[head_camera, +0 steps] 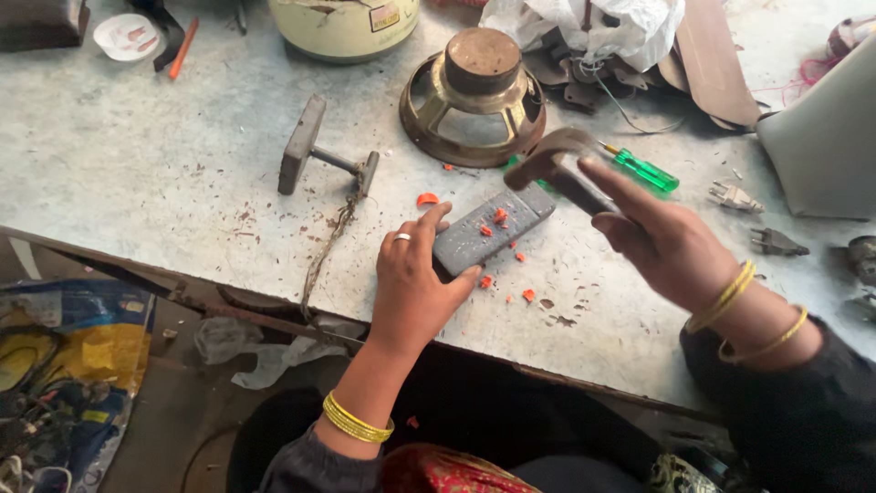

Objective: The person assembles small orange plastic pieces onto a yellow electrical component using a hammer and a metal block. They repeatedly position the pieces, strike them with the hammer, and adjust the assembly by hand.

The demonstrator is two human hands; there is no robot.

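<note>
My left hand [412,278] steadies a flat grey metal block [493,228] lying on the worn workbench [137,155], fingers curled at its near end. Small orange-red plastic bits [499,217] lie on the block and around it. My right hand [662,239] grips a hammer [557,164] by its handle, its brown head raised just above the block's far end. Gold bangles circle both wrists.
A rusty speaker frame [474,96] stands behind the block. A green-handled screwdriver [643,169] lies to its right, near two plugs [735,196]. A grey metal T-shaped piece [315,155] lies to the left, a cream round vessel [345,26] at the back. A bag of wires [64,365] lies on the floor.
</note>
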